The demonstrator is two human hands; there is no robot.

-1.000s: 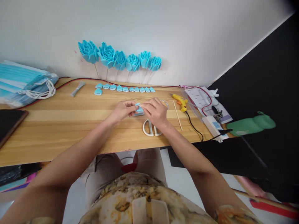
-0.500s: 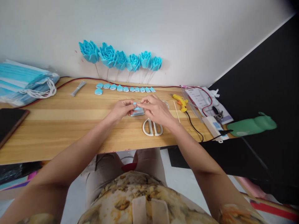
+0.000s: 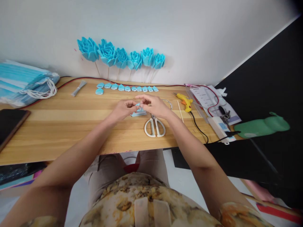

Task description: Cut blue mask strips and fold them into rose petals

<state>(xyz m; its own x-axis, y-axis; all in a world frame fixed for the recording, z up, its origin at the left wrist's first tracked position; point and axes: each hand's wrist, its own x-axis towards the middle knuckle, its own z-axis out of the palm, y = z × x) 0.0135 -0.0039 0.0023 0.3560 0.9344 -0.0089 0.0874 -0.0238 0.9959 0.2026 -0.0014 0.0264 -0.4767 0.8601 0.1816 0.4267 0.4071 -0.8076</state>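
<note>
My left hand and my right hand meet over the middle of the wooden table, both pinching a small light-blue folded piece. More blue pieces lie in a small pile on the table just under it. White-handled scissors lie shut right below my right hand. A row of several folded blue petals lies further back.
Several blue fabric roses on sticks lean on the wall. A stack of blue face masks sits far left above a dark tablet. To the right are a yellow glue gun, a wooden skewer, a power strip and a green bottle.
My right hand has lifted off the scissors and moved up and left, fingertips now pinching the blue piece together with my left hand. The view has shifted slightly.
</note>
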